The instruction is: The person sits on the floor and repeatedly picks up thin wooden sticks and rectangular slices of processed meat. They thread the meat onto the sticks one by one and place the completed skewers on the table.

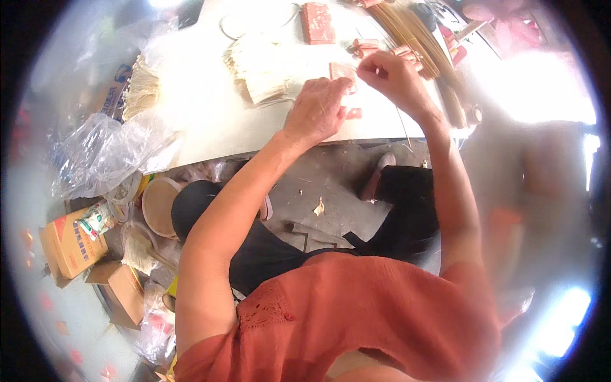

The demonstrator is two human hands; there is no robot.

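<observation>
My left hand is at the table's near side, palm down with bent fingers. Its fingertips overlap the edge of a reddish patterned packet or card. A small red piece shows beside its thumb. To the right, my right hand is curled, thumb and forefinger close together. Whether either hand grips something is hidden by the fingers and glare. A thin stick slants past the table edge below my right wrist. Small red rolls lie just beyond my right hand, and more rolls sit behind its knuckles.
A red stack and long thin sticks lie on the white table. Pale bundled strands spread left of my hands. Clear plastic hangs over the left edge. Below are cardboard boxes and a round tub.
</observation>
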